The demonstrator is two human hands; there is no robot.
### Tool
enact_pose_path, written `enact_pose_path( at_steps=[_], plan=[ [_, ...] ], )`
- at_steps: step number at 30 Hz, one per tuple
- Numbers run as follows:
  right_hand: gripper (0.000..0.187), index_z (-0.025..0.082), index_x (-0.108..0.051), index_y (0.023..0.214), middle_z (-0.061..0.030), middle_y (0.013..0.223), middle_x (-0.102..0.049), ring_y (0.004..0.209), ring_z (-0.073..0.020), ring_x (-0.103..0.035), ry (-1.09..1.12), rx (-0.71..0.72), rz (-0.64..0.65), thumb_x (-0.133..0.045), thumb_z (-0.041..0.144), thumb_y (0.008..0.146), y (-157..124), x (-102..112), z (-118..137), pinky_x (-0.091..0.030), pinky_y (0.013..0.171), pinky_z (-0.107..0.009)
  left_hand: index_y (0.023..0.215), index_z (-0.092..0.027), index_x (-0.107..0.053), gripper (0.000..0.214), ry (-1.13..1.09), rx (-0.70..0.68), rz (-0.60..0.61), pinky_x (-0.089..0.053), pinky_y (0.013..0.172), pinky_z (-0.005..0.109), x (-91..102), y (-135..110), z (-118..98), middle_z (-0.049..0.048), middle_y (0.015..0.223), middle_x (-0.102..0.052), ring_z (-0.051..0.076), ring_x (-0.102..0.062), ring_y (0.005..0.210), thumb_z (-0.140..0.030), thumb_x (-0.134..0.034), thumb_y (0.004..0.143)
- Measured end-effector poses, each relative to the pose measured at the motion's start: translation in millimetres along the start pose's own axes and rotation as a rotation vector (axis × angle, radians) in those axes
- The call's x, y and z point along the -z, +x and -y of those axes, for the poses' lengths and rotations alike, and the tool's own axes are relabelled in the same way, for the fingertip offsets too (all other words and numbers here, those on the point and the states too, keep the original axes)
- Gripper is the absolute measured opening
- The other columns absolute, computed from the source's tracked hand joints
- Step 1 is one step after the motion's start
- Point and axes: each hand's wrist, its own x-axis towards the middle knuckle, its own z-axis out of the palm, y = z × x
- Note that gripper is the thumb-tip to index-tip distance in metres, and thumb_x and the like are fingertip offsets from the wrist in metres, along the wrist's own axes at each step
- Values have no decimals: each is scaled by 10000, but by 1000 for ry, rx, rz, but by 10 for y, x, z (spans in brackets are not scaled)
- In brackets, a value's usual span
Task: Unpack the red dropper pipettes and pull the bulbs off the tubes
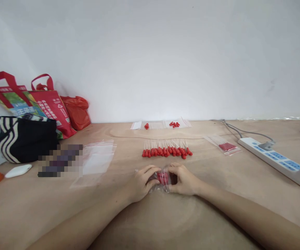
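Between my hands, near the table's front middle, is a small clear zip bag (162, 177) with red things inside. My left hand (145, 182) curls around its left end, thumb and fingers pressing the plastic. At the other end, beside the zip lines, my right hand (182, 180) grips the bag with bent fingers. Just beyond lies a row of droppers (166, 151) with red rubber bulbs towards me and thin clear tubes pointing away. Farther back, loose red bulbs (174, 124) and clear tubes (156, 125) rest on flat plastic bags. My fingers hide part of the held bag's contents.
Flat zip bags (99, 159) lie on the left, beside a blurred-out object (61, 161). A filled zip bag (226, 146) and a white power strip (277, 158) are on the right. Carrier bags (52, 107), a black bag (37, 139) and a white case (18, 171) stand far left.
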Motion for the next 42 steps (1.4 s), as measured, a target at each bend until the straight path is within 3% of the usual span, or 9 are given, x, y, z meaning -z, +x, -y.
enact_pose_path(
  at_steps=[5,8,11,14,23,30,34,38,42],
  plan=[
    [142,157,-534,704,21,635,-514,563,-93,-446,6,-47,-85,-580,125,574,-22,18,5,-354,518,-203,1132,-190,-454,327,-30,0,38,-436,840,305,27,0,6,73,1074,-563,174,-539,980,-270,-502,818],
    [177,154,-558,793,-4,695,-551,605,-106,-476,12,-6,-145,-566,134,618,-36,60,-36,-379,559,-222,1152,-198,-431,353,-29,23,50,-431,844,315,33,-9,16,67,1091,-567,178,-536,991,-273,-506,816],
    [328,165,-574,937,-35,803,-589,712,-137,-518,12,29,-84,-647,253,630,-33,85,-64,-407,638,-254,1150,-202,-436,346,-31,46,46,-427,847,314,26,-16,28,61,1093,-570,178,-536,991,-246,-504,813],
    [386,181,-594,944,-37,827,-597,758,-153,-528,13,27,-15,-690,322,598,-15,79,-53,-412,670,-264,1149,-199,-440,342,-44,74,59,-419,857,311,22,-11,32,60,1097,-568,176,-533,996,-230,-501,813],
    [383,189,-603,965,16,738,-583,599,-86,-490,112,-23,-41,-539,71,606,-50,112,-106,-388,562,-193,1179,-230,-416,374,-70,134,109,-399,876,312,72,8,2,47,1156,-543,186,-515,1035,-285,-503,819],
    [391,175,-586,1023,9,714,-575,531,-68,-465,268,-73,-55,-643,227,639,-74,17,-123,-389,488,-179,1163,-216,-429,349,-75,151,110,-401,871,299,79,23,-13,41,1134,-556,172,-523,1016,-220,-486,818],
    [266,198,-611,1000,-17,776,-618,611,-90,-519,272,-58,-114,-547,276,754,-74,-31,-84,-415,553,-200,1169,-217,-426,351,-75,155,114,-391,885,302,77,28,-9,40,1151,-548,176,-512,1037,-227,-475,822],
    [258,174,-618,927,-19,725,-621,567,-93,-539,479,-210,-93,-519,356,773,-93,-18,-159,-438,530,-217,1186,-227,-415,380,-58,180,149,-396,873,314,122,17,-9,42,1178,-532,189,-514,1033,-271,-488,816],
    [334,156,-565,905,17,629,-580,487,-80,-532,720,-416,-67,-611,408,690,-122,35,-213,-455,479,-220,1198,-230,-406,395,-40,204,178,-411,853,318,167,1,-15,41,1188,-529,193,-527,1011,-289,-483,815]
  ],
)
